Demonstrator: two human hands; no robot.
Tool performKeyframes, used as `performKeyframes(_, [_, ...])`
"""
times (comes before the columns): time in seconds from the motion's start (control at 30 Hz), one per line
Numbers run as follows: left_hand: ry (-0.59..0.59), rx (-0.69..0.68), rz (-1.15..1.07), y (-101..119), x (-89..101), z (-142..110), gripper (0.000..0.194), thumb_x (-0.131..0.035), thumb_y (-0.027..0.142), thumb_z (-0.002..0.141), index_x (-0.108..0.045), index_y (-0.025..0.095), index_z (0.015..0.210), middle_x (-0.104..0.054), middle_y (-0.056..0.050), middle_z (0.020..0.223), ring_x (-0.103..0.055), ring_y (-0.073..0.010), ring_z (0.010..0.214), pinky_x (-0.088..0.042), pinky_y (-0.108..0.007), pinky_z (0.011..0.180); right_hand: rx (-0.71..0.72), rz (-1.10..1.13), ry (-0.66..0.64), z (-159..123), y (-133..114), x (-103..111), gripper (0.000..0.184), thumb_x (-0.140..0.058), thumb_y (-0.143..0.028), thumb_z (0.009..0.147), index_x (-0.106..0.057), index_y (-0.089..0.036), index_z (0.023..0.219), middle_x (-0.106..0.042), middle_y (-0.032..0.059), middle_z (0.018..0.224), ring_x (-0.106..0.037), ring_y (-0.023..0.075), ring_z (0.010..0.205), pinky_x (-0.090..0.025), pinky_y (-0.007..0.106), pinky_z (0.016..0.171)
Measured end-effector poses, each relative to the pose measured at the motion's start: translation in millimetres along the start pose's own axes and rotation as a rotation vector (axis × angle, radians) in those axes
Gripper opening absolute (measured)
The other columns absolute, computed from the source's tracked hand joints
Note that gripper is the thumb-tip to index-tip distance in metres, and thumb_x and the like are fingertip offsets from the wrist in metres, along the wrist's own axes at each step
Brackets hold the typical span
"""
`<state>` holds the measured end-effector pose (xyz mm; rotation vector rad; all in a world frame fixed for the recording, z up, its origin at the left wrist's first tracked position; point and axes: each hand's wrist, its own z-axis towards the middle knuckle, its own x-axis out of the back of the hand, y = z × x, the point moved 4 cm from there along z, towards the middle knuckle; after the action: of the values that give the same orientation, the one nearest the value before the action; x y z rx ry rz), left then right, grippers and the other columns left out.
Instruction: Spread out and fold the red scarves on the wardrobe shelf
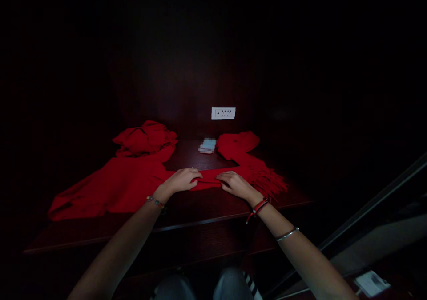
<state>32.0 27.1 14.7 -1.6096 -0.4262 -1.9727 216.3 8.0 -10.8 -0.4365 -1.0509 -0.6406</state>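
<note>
A red scarf lies across the dark wooden desk, spread wide on the left and narrowed into a folded strip between my hands. My left hand pinches the strip's near edge with fingers curled over it. A short gap to the right, my right hand grips the same strip, thumb below and fingers on top. Fringe fans out on the desk beyond my right wrist. A further red length lies folded at the back right; whether it belongs to the same scarf I cannot tell.
A crumpled heap of red cloth sits at the back left. Between the red pieces lies a phone-like object, blurred out. A white socket plate is on the dark back wall. The desk's front edge runs below my forearms.
</note>
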Motion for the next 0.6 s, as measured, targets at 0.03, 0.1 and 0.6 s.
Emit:
performKeyframes(0.03, [0.015, 0.016, 0.015, -1, 1.6, 0, 0.025, -0.040, 0.018, 0.079, -0.058, 0.020, 0.096, -0.058, -0.003, 0.091, -0.054, -0.0143, 0.083, -0.041, -0.022, 0.074, -0.011, -0.024, 0.002, 0, 0, 0, 0.029, -0.046, -0.012, 0.078, -0.057, -0.013, 0.105, -0.062, 0.0095, 0.100, -0.055, 0.0180, 0.095, -0.040, 0.032, 0.087])
performKeyframes(0.1, [0.068, 0.036, 0.030, -3, 7.3, -1, 0.024, -0.038, 0.022, 0.082, -0.059, 0.019, 0.094, -0.057, -0.003, 0.089, -0.054, -0.0142, 0.082, -0.041, -0.022, 0.072, -0.057, -0.062, 0.036, 0, 1, 4, 0.027, -0.045, -0.011, 0.078, -0.058, -0.013, 0.102, -0.063, 0.0101, 0.096, -0.057, 0.0186, 0.090, -0.041, 0.033, 0.084])
performKeyframes(0.6, [-0.117, -0.095, -0.289, 32, 4.6, -5, 0.015, -0.047, 0.009, 0.061, -0.054, 0.018, 0.071, -0.046, 0.006, 0.058, -0.040, -0.0072, 0.052, -0.030, -0.016, 0.051, -0.016, 0.018, -0.064, -24, -4, 4, 0.027, -0.041, -0.015, 0.080, -0.059, -0.016, 0.100, -0.063, 0.0074, 0.102, -0.056, 0.0163, 0.096, -0.041, 0.028, 0.086])
